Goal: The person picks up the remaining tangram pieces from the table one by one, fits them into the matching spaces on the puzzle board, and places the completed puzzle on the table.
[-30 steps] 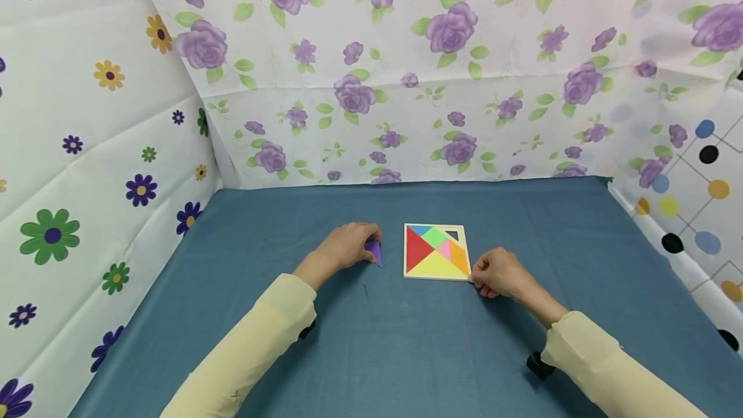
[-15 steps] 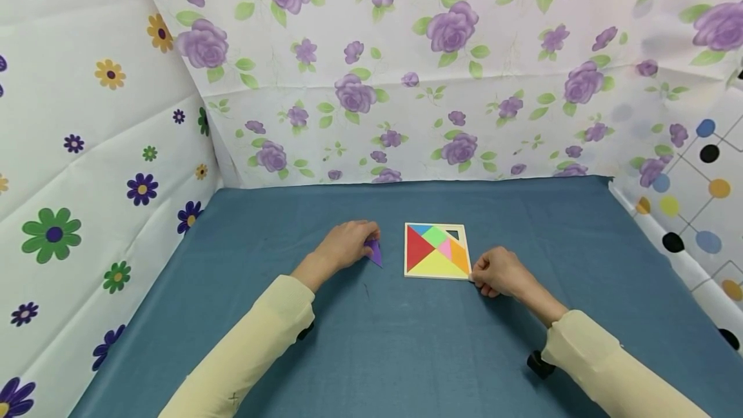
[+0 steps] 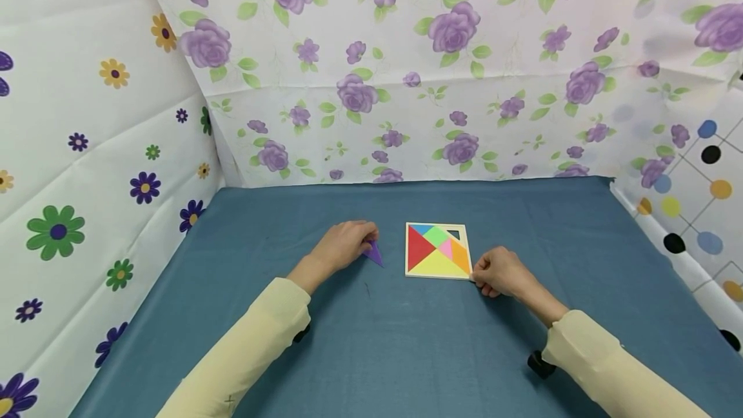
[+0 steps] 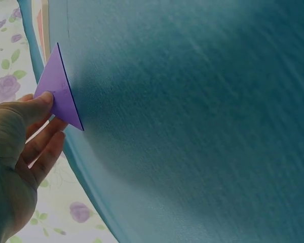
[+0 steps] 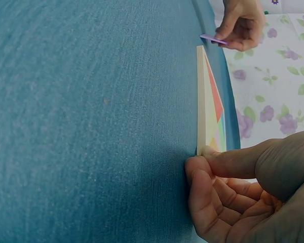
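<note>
My left hand [image 3: 344, 245] pinches a flat purple triangular tangram piece [image 4: 63, 96] between thumb and fingers, left of the tangram board. In the left wrist view the thumb lies on the piece's face and its long edge faces the blue cloth. The square pale-framed tangram board [image 3: 438, 264] lies on the cloth, filled with red, yellow, blue, green, pink and orange pieces. A dark triangular gap [image 3: 455, 235] shows at its upper right corner. My right hand [image 3: 500, 272] pinches the board's near right corner with thumb and index finger; the other fingers are curled.
A blue cloth [image 3: 406, 347] covers the table. Behind it hangs a curtain with purple roses [image 3: 356, 92]; a daisy-print sheet [image 3: 58, 231] stands at the left and a dotted sheet [image 3: 696, 211] at the right. Black wrist straps [image 3: 541, 364] show under the sleeves.
My left hand has drawn very slightly left, and the purple piece has tilted a little in its grasp. The right hand and the board stay put; the head view shifts a touch.
</note>
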`<state>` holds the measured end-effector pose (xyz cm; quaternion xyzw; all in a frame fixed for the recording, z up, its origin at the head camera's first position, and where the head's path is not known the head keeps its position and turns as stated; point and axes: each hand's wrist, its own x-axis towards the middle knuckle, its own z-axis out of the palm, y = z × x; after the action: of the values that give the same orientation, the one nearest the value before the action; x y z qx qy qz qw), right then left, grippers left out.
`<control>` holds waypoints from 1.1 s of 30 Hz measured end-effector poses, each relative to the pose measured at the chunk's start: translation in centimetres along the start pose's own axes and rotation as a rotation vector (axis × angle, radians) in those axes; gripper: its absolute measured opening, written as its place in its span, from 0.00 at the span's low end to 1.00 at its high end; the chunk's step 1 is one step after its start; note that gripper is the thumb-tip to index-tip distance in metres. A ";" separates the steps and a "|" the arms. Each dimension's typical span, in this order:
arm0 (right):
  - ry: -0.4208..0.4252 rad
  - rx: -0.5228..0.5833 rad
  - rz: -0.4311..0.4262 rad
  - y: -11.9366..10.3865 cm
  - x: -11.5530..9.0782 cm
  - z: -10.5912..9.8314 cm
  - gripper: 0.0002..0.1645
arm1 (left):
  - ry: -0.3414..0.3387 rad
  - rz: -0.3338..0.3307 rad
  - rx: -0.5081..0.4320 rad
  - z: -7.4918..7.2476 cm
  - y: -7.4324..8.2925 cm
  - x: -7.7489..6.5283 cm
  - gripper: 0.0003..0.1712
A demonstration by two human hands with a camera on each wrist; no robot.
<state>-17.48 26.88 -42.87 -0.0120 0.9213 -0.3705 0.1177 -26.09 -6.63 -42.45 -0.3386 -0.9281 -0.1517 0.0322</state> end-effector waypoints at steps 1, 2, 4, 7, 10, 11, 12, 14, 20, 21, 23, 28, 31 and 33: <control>0.000 -0.001 -0.005 0.0 0.0 0.0 0.09 | 0.002 0.004 -0.001 0.0 0.0 -0.1 0.05; 0.000 -0.002 -0.008 0.0 0.0 0.0 0.09 | 0.007 0.009 -0.002 0.0 -0.1 -0.1 0.05; 0.003 -0.004 -0.008 -0.1 -0.1 0.0 0.09 | 0.011 0.014 -0.002 0.0 -0.1 -0.2 0.04; 0.005 -0.004 -0.004 -0.1 -0.1 0.0 0.09 | 0.018 0.028 0.009 0.0 -0.2 -0.3 0.03; 0.007 0.001 0.004 -0.1 0.0 0.1 0.08 | 0.025 0.039 0.019 0.0 -0.2 -0.5 0.03; 0.006 0.004 0.004 -0.1 0.0 0.1 0.08 | 0.027 0.043 0.019 -0.1 -0.3 -0.6 0.03; 0.006 0.005 0.003 -0.1 0.0 0.2 0.08 | 0.032 0.047 0.018 -0.1 -0.3 -0.6 0.04; 0.008 0.006 0.000 -0.1 -0.1 0.1 0.08 | 0.036 0.053 0.018 -0.1 -0.3 -0.8 0.04; 0.008 -0.001 -0.006 -0.3 -0.3 0.0 0.09 | 0.037 0.069 -0.002 -0.3 -0.4 -1.2 0.04; 0.008 -0.003 -0.006 -0.3 -0.3 0.0 0.09 | 0.037 0.073 -0.008 -0.3 -0.4 -1.2 0.04; 0.007 -0.004 -0.007 -0.3 -0.3 0.0 0.09 | 0.036 0.081 -0.018 -0.4 -0.5 -1.4 0.04; 0.005 0.004 -0.006 -0.2 -0.3 0.0 0.09 | 0.033 0.107 -0.040 -0.4 -0.7 -1.6 0.03; 0.000 0.009 -0.001 -0.1 -0.1 0.1 0.09 | 0.028 0.115 -0.056 -0.4 -0.8 -1.8 0.03; -0.002 0.009 -0.005 -0.1 -0.1 0.0 0.09 | 0.032 0.119 -0.069 -0.5 -0.9 -1.9 0.03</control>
<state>-17.42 26.76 -42.77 -0.0141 0.9194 -0.3749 0.1178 -25.20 -8.57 -42.52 -0.3919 -0.8998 -0.1865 0.0441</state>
